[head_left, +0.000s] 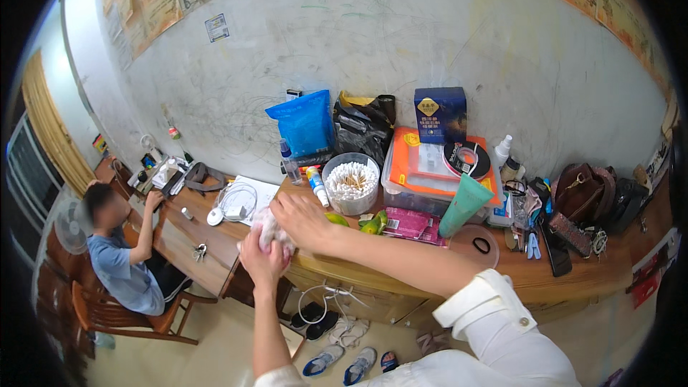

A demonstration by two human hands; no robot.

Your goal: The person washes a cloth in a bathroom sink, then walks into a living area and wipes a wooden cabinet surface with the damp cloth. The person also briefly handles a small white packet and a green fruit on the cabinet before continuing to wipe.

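My left hand (pixel 263 258) grips a crumpled pink and white cloth (pixel 270 230) from below. From above, my right hand (pixel 298 220) closes on the same cloth, its fingers partly hidden in the folds. Both hands are in the air at the left end of a wooden cabinet top. Just beyond them stand a clear tub of cotton swabs (pixel 352 183) and a small white and yellow tube (pixel 317 185). Some green fruit (pixel 374 223) lies by my right forearm. To the left, a coiled white cable with a charger (pixel 234 207) rests on paper.
A seated person (pixel 126 269) is at the desk on the left, near keys (pixel 199 252). Plastic boxes (pixel 398 172), a green tube (pixel 466 201), a phone (pixel 556 250) and a brown handbag (pixel 583 185) crowd the cabinet. Shoes (pixel 360 365) and a hanging white cable (pixel 322 293) are below.
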